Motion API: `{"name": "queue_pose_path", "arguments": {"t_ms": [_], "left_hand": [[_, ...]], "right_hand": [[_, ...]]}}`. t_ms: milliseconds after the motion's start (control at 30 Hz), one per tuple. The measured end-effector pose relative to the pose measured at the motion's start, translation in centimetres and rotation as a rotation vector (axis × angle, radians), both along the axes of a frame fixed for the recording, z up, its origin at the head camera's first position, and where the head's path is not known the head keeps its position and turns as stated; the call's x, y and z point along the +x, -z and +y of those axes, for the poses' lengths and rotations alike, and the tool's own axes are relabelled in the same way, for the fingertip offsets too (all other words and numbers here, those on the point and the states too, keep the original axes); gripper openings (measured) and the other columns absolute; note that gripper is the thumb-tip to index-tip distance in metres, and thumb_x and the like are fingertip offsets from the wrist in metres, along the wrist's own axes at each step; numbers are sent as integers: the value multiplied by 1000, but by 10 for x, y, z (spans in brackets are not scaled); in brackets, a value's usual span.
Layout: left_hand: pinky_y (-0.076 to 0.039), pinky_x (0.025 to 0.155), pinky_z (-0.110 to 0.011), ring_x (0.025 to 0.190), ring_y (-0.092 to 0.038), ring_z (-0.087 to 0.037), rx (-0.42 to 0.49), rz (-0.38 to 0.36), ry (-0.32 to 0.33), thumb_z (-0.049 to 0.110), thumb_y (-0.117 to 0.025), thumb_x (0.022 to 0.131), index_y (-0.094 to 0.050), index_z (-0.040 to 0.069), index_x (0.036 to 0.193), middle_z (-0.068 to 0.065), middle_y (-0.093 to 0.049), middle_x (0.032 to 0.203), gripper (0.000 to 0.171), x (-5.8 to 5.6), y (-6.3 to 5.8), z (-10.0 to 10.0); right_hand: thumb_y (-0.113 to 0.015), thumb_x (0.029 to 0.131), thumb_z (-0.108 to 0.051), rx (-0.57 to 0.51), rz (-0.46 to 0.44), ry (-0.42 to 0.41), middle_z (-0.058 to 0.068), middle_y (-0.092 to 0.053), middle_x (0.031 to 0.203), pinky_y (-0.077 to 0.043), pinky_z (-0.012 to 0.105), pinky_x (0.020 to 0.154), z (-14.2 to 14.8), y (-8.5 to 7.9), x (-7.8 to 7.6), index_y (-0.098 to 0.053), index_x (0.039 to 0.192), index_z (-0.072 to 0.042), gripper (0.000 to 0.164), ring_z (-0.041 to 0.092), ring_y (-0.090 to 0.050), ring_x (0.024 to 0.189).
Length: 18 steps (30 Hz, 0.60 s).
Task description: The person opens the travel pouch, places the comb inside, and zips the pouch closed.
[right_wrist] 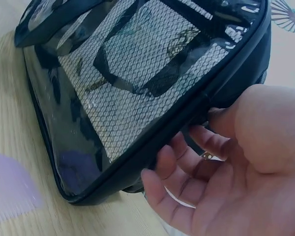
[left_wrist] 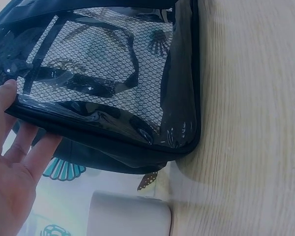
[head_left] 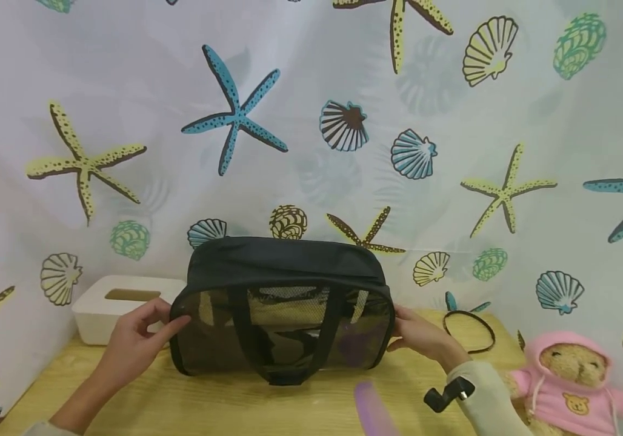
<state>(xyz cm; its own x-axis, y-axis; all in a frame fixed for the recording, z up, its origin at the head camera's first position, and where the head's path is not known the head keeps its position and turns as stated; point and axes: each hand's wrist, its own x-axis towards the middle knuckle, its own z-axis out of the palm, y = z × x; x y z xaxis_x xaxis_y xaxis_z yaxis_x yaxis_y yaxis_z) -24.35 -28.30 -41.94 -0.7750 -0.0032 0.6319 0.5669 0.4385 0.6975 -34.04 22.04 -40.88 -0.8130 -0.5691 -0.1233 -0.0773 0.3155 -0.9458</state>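
A black bag (head_left: 289,254) with a see-through front, mesh inside and dark handles stands upright on the table. My left hand (head_left: 139,339) pinches its left edge, thumb on the clear front and fingers behind the black piping, as the left wrist view shows with the hand (left_wrist: 14,162) at the bag (left_wrist: 182,93). At the opposite end my right hand (head_left: 420,333) grips the side, its fingers partly hidden behind the bag. In the right wrist view the thumb and curled fingers of that hand (right_wrist: 211,162) meet at the bag's side (right_wrist: 132,172), near a small metal piece (right_wrist: 206,155).
A purple comb (head_left: 374,409) lies on the wooden table (head_left: 180,406) before the bag. Behind left stands a white tissue box (head_left: 90,315). A thin dark loop (head_left: 488,330) lies at the right, beyond a teddy bear (head_left: 573,387) in a pink hoodie. A patterned curtain (head_left: 300,200) hangs behind.
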Motion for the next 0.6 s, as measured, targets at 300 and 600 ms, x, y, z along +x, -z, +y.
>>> {"name": "queue_pose_path", "arguments": {"t_ms": [300, 600], "left_hand": [[-49, 48, -22, 74, -62, 3, -3, 12, -1, -3, -75, 91, -62, 9, 90, 11, -62, 78, 18, -1, 4, 6], [-48, 46, -24, 72, -60, 1, -5, 10, 7, -3, -74, 92, -61, 9, 90, 8, -61, 76, 17, 0, 5, 5]], "right_hand": [[-35, 113, -22, -27, 14, 20, 15, -61, 132, -56, 40, 87, 6, 6, -6, -27, 159, -2, 50, 15, -67, 106], [-42, 111, -18, -18, 78, 69, -3, -66, 101, -56, 35, 79, 9, 11, -4, -49, 141, 5, 38, 13, -66, 90]]}}
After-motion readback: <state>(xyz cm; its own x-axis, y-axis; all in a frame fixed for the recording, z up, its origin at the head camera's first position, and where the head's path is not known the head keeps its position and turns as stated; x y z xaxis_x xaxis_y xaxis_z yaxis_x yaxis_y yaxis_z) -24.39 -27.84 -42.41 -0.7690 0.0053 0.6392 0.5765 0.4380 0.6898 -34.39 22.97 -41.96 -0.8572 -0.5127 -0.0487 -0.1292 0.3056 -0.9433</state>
